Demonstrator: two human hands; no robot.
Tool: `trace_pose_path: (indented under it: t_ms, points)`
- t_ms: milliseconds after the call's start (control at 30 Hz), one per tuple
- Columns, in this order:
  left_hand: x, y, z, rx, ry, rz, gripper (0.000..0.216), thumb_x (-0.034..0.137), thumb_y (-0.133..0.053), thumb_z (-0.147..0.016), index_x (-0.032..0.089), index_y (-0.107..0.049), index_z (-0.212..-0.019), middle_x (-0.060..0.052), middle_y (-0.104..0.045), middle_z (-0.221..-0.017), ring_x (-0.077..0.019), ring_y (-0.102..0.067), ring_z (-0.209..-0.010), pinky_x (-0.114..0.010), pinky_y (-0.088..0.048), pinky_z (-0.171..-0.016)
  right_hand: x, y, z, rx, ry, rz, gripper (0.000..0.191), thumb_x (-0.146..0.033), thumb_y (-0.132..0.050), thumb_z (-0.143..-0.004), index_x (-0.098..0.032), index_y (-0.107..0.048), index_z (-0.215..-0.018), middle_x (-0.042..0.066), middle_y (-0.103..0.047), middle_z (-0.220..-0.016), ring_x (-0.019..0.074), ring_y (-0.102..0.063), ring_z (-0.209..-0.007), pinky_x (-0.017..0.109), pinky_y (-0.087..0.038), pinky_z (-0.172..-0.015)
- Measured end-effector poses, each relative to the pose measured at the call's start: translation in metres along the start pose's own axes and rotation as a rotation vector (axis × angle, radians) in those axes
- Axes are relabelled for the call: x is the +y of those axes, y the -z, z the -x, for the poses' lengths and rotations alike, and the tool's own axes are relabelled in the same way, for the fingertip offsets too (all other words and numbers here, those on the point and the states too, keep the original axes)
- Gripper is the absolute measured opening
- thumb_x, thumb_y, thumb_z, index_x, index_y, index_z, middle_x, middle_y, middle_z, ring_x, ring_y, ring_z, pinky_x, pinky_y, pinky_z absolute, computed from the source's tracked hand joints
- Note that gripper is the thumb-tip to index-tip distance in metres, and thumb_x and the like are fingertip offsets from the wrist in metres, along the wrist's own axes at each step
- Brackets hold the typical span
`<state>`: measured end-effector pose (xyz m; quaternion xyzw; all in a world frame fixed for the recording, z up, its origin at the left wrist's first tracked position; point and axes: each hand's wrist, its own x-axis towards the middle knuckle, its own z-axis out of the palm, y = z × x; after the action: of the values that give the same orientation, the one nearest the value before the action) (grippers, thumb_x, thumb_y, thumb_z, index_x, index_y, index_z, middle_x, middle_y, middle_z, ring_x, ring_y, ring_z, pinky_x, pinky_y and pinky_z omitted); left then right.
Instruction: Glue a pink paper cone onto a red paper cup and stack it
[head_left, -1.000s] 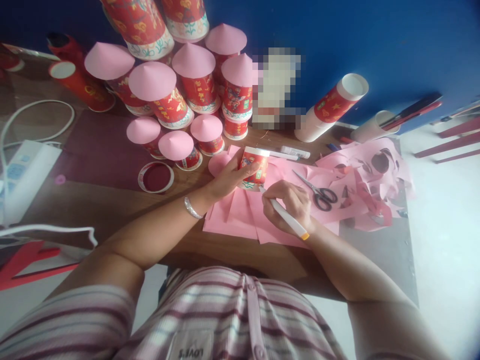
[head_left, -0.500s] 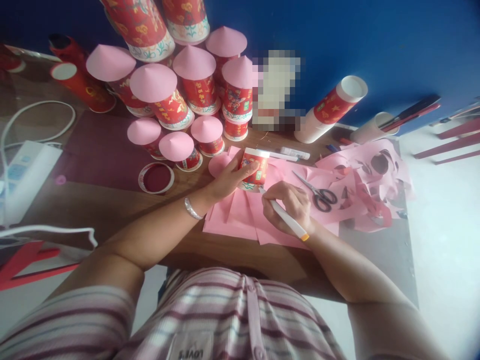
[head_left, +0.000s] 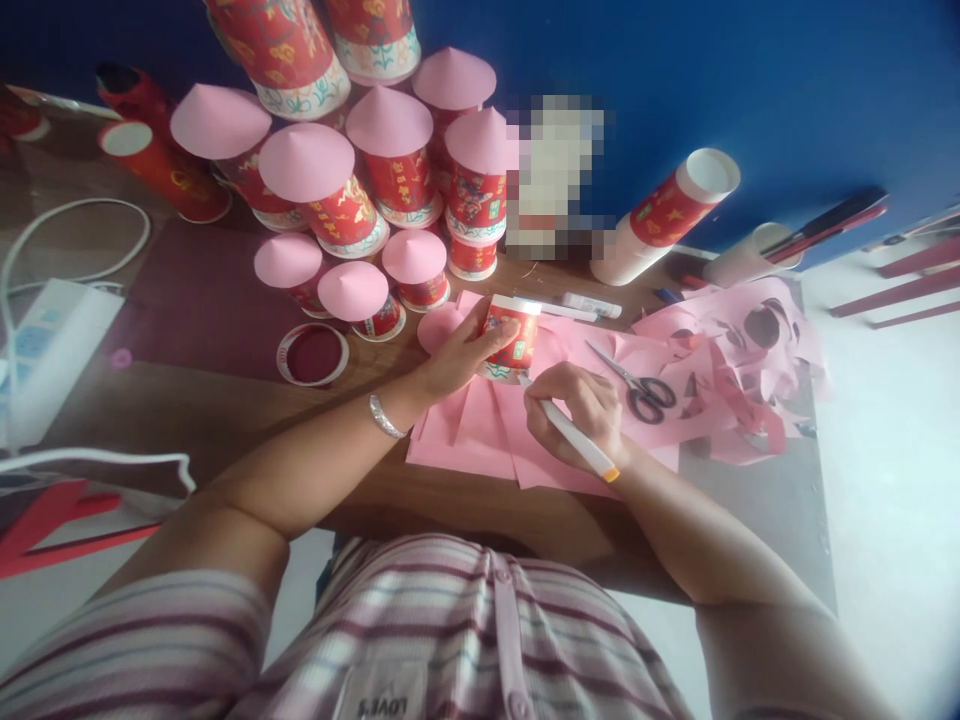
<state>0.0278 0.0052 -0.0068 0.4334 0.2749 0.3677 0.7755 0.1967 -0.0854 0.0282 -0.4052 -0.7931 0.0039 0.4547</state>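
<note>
My left hand (head_left: 471, 352) is wrapped round a red paper cup (head_left: 523, 342) with gold and green print, tilted above the pink sheets. The cup's white band at its lower edge carries green wavy drawing. In my right hand (head_left: 576, 405) is a white marker pen (head_left: 577, 437) with an orange end, gripped like a pencil. Its tip is at the cup's lower white band; whether it touches cannot be made out. Pink paper sheets (head_left: 480, 435) lie beneath both hands. A pair of scissors (head_left: 646, 396) rests on the paper just right of my right hand.
Behind my left hand stand several red cups with pink cone tops (head_left: 307, 162). A round white-rimmed lid or cup (head_left: 313, 355) sits left. Pink cut-out scraps (head_left: 750, 340) lie right. At the back are a stack of cups (head_left: 667, 215), a pen holder (head_left: 750, 258) and a blue wall (head_left: 795, 90).
Both hands hold almost the same pose, with the pen tip still at the cup's lower band. The whole view has shifted very slightly.
</note>
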Motion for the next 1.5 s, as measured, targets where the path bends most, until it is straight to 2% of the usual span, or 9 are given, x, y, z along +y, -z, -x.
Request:
trace_pose_path:
  t_ms: [167,400,500,733,1000,1200,1500]
  points:
    - [0.0003,0.0,-0.0001,-0.011,0.005,0.007,0.044,0.055,-0.079,-0.089,0.024,-0.061,-0.113,-0.003,-0.067,-0.104,-0.0214,-0.07,-0.097,-0.039,-0.06,-0.084,-0.0001,0.0001,-0.0004,-0.007,0.004,0.003,0.021,-0.007,-0.062,-0.09,-0.025,-0.057,-0.099,-0.003,-0.066,-0.073,0.014,-0.064,-0.059,0.026,-0.053,-0.056]
    - [0.0,-0.001,0.0004,0.008,0.007,-0.002,0.045,0.056,-0.08,-0.089,0.024,-0.063,-0.115,-0.004,-0.069,-0.106,-0.0231,-0.072,-0.1,-0.04,-0.062,-0.088,-0.0004,0.0002,-0.0022,-0.003,0.014,-0.013,0.019,-0.007,-0.063,-0.092,-0.024,-0.057,-0.099,-0.002,-0.066,-0.075,0.0143,-0.065,-0.06,0.026,-0.054,-0.056]
    - [-0.0009,-0.0004,0.0002,-0.006,0.005,0.003,0.044,0.056,-0.08,-0.089,0.025,-0.064,-0.116,-0.003,-0.069,-0.105,-0.0223,-0.073,-0.097,-0.04,-0.063,-0.086,-0.0001,0.0004,-0.0021,-0.008,0.016,-0.016,0.019,-0.007,-0.063,-0.093,-0.024,-0.057,-0.1,-0.002,-0.066,-0.076,0.0142,-0.065,-0.061,0.026,-0.055,-0.057]
    - [-0.0024,0.002,0.0,-0.029,0.003,0.002,0.044,0.054,-0.078,-0.091,0.024,-0.063,-0.119,-0.003,-0.069,-0.107,-0.024,-0.073,-0.101,-0.044,-0.061,-0.092,0.0006,-0.0002,-0.0013,0.004,0.011,-0.003,0.018,-0.008,-0.064,-0.093,-0.023,-0.058,-0.101,-0.001,-0.067,-0.076,0.0142,-0.065,-0.061,0.026,-0.054,-0.056]
    - [-0.0034,0.0025,-0.0001,-0.038,0.023,0.007,0.045,0.054,-0.079,-0.091,0.023,-0.059,-0.116,-0.003,-0.07,-0.102,-0.0215,-0.074,-0.087,-0.041,-0.062,-0.083,0.0007,0.0004,-0.0035,0.024,0.015,0.025,0.021,-0.006,-0.064,-0.091,-0.024,-0.056,-0.099,-0.001,-0.068,-0.076,0.014,-0.065,-0.061,0.025,-0.052,-0.055]
    - [-0.0042,0.0035,0.0001,-0.044,0.009,0.0,0.042,0.053,-0.077,-0.093,0.023,-0.06,-0.117,-0.003,-0.071,-0.1,-0.0202,-0.075,-0.088,-0.037,-0.063,-0.082,-0.0001,0.0015,-0.0041,0.022,-0.009,0.054,0.019,-0.008,-0.062,-0.093,-0.025,-0.056,-0.099,-0.002,-0.067,-0.075,0.0138,-0.066,-0.061,0.026,-0.052,-0.055]
    - [-0.0025,0.002,-0.0004,-0.027,0.008,0.006,0.044,0.054,-0.077,-0.092,0.022,-0.06,-0.117,-0.004,-0.071,-0.102,-0.0204,-0.074,-0.089,-0.039,-0.062,-0.086,0.0004,0.0006,-0.0024,0.027,-0.022,0.086,0.019,-0.008,-0.061,-0.093,-0.025,-0.056,-0.098,-0.003,-0.067,-0.075,0.0132,-0.066,-0.06,0.027,-0.053,-0.054]
